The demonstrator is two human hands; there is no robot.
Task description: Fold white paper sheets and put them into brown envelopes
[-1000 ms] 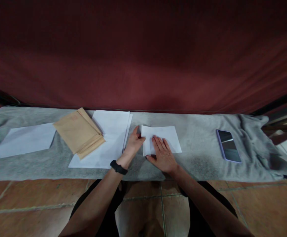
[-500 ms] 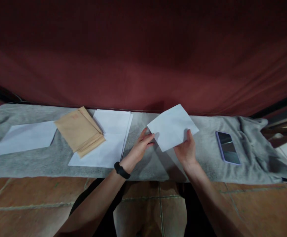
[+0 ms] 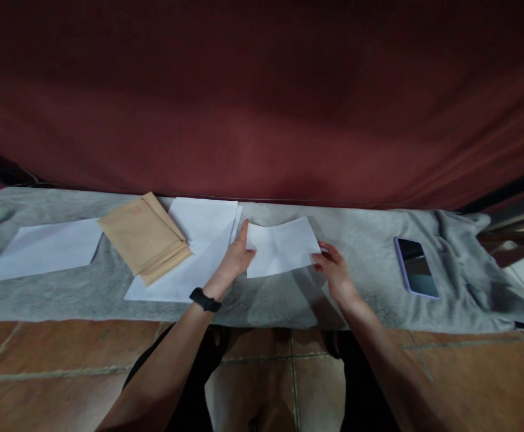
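A white sheet of paper [image 3: 284,247], slightly bowed along its top edge, is held between my two hands above the grey cloth. My left hand [image 3: 234,258], with a dark band on its wrist, pinches the paper's left edge, thumb in front and index finger pointing up. My right hand [image 3: 334,269] grips the lower right edge with thumb and fingers. Left of my left hand lie white sheets [image 3: 205,225], partly covered by a stack of brown envelopes [image 3: 142,237].
Another white sheet [image 3: 45,249] lies at the far left. A phone in a purple case [image 3: 417,268] rests on the right of the grey cloth [image 3: 365,240]. Behind rises a dark red fabric wall [image 3: 262,138]. Tiled floor [image 3: 72,360] lies in front.
The paper has moved left and lower and has turned nearly level. My left hand has shifted left and closed on its left edge; my right hand has moved to its right edge.
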